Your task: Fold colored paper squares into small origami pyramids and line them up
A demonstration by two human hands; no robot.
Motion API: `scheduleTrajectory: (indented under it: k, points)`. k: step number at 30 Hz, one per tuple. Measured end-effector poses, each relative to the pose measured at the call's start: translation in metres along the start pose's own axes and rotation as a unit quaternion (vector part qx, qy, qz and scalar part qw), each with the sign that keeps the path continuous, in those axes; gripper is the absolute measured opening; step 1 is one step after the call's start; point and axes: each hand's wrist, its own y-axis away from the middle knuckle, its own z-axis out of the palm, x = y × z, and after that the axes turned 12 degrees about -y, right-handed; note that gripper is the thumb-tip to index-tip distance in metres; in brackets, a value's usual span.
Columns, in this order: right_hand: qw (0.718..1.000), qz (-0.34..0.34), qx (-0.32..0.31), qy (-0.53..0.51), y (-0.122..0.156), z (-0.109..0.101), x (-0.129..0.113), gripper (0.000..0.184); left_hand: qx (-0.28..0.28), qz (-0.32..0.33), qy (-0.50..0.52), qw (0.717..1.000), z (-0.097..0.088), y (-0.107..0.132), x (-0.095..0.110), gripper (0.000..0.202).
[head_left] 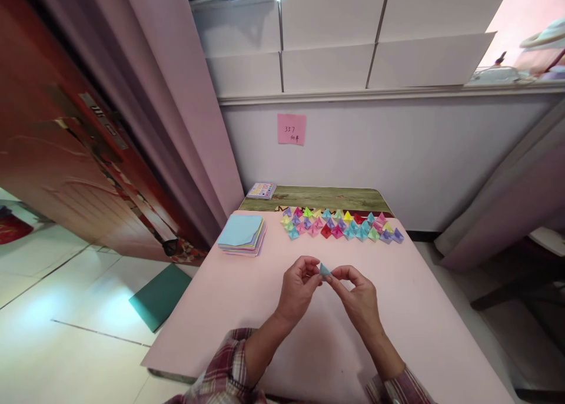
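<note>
Both my hands meet above the middle of the pink table top [220, 310]. Between them is a small light-blue folded paper piece [325, 270]. My left hand [300, 289] pinches its left side with thumb and fingertips. My right hand [357, 298] pinches its right side the same way. Several finished folded paper shapes in many colours [342, 224] lie in rows at the far side of the table. A stack of coloured paper squares [242, 234], light blue on top, lies at the far left.
A small pack of coloured sheets [261, 190] rests on a wooden surface [335, 199] behind the table. A pink note [291, 128] is stuck on the wall. A green sheet [161, 295] lies on the tiled floor at left, near a red-brown door [66, 156].
</note>
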Motion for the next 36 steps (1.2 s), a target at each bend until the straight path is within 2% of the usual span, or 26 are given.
scheduleTrajectory:
  k: [4, 8, 11, 15, 17, 21, 23, 25, 28, 31, 36]
  points:
    - [1.0, 0.008, -0.001, 0.0, 0.0, -0.001, 0.003, 0.035, 0.01, 0.02, -0.05, 0.999, -0.001, 0.003, 0.001, 0.022]
    - [0.999, 0.006, -0.039, -0.005, -0.002, -0.004, 0.007, 0.037, 0.005, 0.035, -0.092, 0.995, 0.0, 0.006, 0.001, 0.016]
    - [0.997, -0.04, -0.061, 0.02, -0.001, -0.007, 0.009, 0.031, -0.011, 0.022, -0.079, 0.997, 0.001, 0.008, -0.002, 0.017]
    - [0.985, -0.129, -0.053, 0.103, 0.005, -0.009, 0.007, 0.021, -0.013, 0.01, -0.078, 0.997, 0.001, 0.01, -0.007, 0.02]
    - [0.982, -0.135, -0.058, 0.119, 0.008, -0.009, 0.009, 0.019, -0.001, 0.013, -0.094, 0.996, 0.001, 0.013, -0.01, 0.019]
    - [0.991, -0.071, -0.102, 0.047, 0.013, -0.008, 0.023, 0.024, 0.013, 0.021, -0.123, 0.992, 0.001, 0.02, -0.015, 0.016]
    - [0.992, -0.022, -0.119, -0.022, 0.016, -0.009, 0.031, 0.028, -0.004, 0.004, -0.094, 0.996, 0.001, 0.023, -0.018, 0.019]
    - [0.985, 0.031, -0.136, -0.097, 0.019, -0.009, 0.035, 0.032, -0.033, -0.043, -0.026, 0.998, -0.001, 0.025, -0.022, 0.026]
    - [0.967, 0.097, -0.152, -0.179, 0.024, -0.008, 0.035, 0.034, -0.092, -0.128, 0.076, 0.985, -0.003, 0.027, -0.027, 0.037]
    - [0.957, 0.133, -0.143, -0.215, 0.029, -0.006, 0.034, 0.033, -0.137, -0.162, 0.109, 0.971, -0.005, 0.031, -0.031, 0.035]
    - [0.946, 0.16, -0.139, -0.243, 0.039, -0.004, 0.042, 0.029, -0.139, -0.187, 0.147, 0.961, -0.009, 0.042, -0.037, 0.028]
